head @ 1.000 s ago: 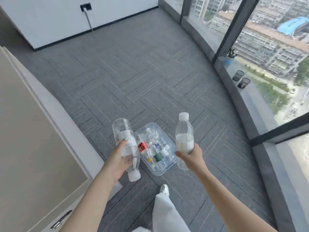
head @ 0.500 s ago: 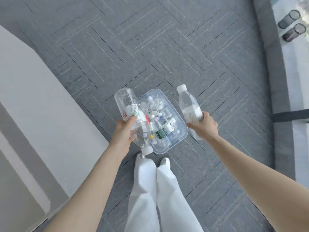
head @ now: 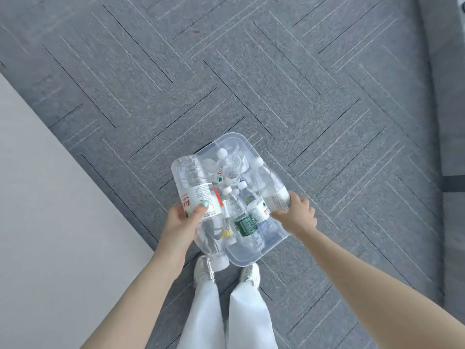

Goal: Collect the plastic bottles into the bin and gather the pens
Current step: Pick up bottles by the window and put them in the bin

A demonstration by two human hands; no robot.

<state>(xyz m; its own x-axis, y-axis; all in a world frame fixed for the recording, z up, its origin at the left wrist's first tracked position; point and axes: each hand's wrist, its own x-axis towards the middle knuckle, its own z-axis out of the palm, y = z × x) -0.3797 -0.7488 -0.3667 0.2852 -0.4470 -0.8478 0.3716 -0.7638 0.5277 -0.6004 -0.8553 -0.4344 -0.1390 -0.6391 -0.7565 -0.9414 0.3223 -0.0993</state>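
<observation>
Nearest us: white trouser legs [head: 201, 316] and pale sneakers [head: 204, 269] on grey carpet tile [head: 302, 84]. Our left hand [head: 181, 222] wraps a large clear plastic bottle with a white-and-red label [head: 197, 200], cap toward us, over the bin's left edge. Our right hand [head: 298, 215] grips a smaller clear bottle with a white cap [head: 270, 183], tilted into the clear rectangular plastic bin [head: 251, 147], which sits on the floor, full of bottles.

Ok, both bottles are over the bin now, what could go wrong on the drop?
The bin already looks crowded, so the bottle in the right hand may bounce or roll out. The large bottle in the left hand hangs partly past the near rim, cap down, and could land on the carpet.
</observation>
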